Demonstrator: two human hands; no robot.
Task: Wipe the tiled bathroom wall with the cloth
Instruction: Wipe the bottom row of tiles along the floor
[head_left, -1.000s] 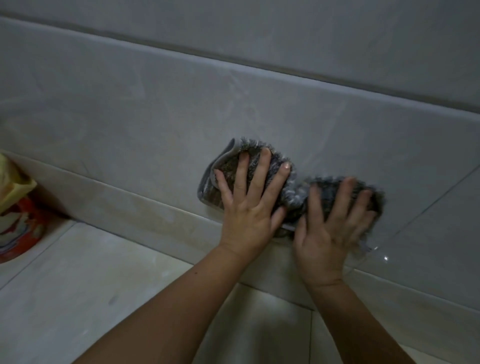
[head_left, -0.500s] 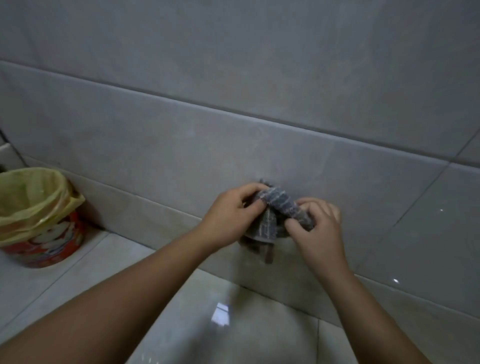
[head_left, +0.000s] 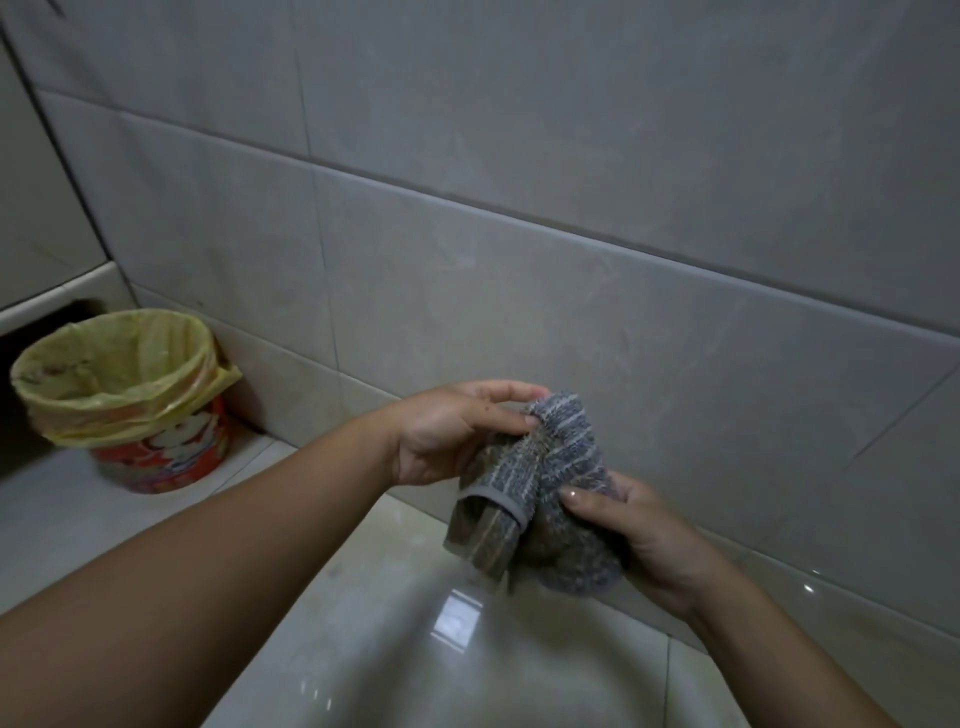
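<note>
A grey striped cloth (head_left: 545, 493) hangs bunched between both hands, off the wall and above the floor. My left hand (head_left: 447, 436) pinches its upper end with thumb and fingers. My right hand (head_left: 628, 530) grips the lower part, thumb on top of the fabric. The grey tiled wall (head_left: 519, 260) fills the view behind the hands, with long horizontal grout lines.
A red patterned waste bin (head_left: 161, 452) lined with a yellow bag stands on the pale glossy floor (head_left: 389, 649) at the left, against the wall's base. A dark recess under a white ledge (head_left: 57, 296) lies at the far left.
Both hands pressed the cloth flat on the wall a second ago. They have since gathered it, pulled it off the wall and now hold it bunched. The view has pulled back and left.
</note>
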